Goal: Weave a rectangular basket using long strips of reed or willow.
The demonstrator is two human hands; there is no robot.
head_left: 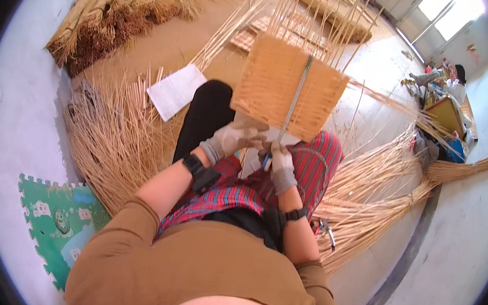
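A tan woven wicker panel stands tilted up before my knees, long loose stakes rising from its far edge. Down its face runs the thin metal blade of a tape measure, reaching from near the panel's top to its lower edge. My right hand, in a pale knitted glove, is closed around the tape measure's case, of which a bit of blue shows. My left hand, gloved alike, is at the panel's lower left edge with its fingers stretched out; whether they press on it I cannot tell.
Loose wicker rods spread at my left, more rods at my right. Bundled stalks lie at the back left. A white sheet rests by my left knee. Pliers lie near my right forearm. A green foam mat leans at the left wall.
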